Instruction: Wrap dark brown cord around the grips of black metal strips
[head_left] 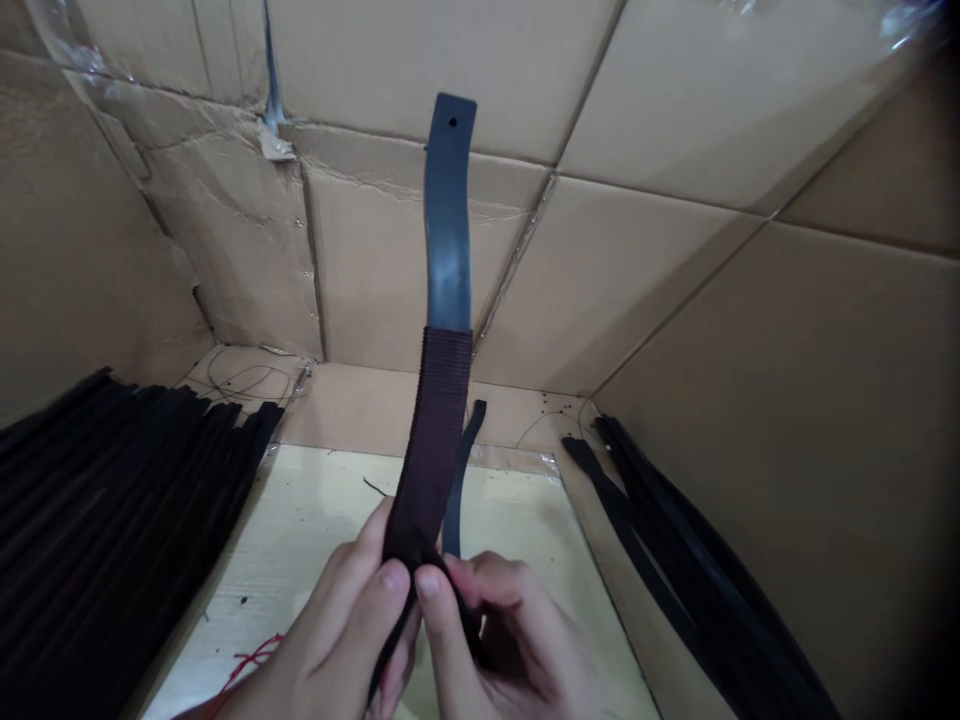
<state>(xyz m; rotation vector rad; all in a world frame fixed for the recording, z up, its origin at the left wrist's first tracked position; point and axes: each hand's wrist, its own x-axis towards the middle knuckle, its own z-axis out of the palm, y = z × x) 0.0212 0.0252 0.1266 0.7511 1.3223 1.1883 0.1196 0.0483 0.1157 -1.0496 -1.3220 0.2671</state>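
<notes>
A long flat strip, dark grey and smooth with a small hole near its top end, stands up in front of me. Its lower part is inside a dark brown ribbed fabric sleeve. My left hand grips the sleeve's lower part, thumb on the front and fingers behind. Beside it, my right hand pinches the same fabric between thumb and fingers, where it folds and spreads. The two thumbs nearly touch. Below the hands, the sleeve's lower end is mostly hidden.
Cardboard walls enclose the space. Many dark strips lie in a pile at left; several more strips lie at right. Another narrow dark strip shows behind the sleeve, above a pale board. Thin loose threads lie at the back left.
</notes>
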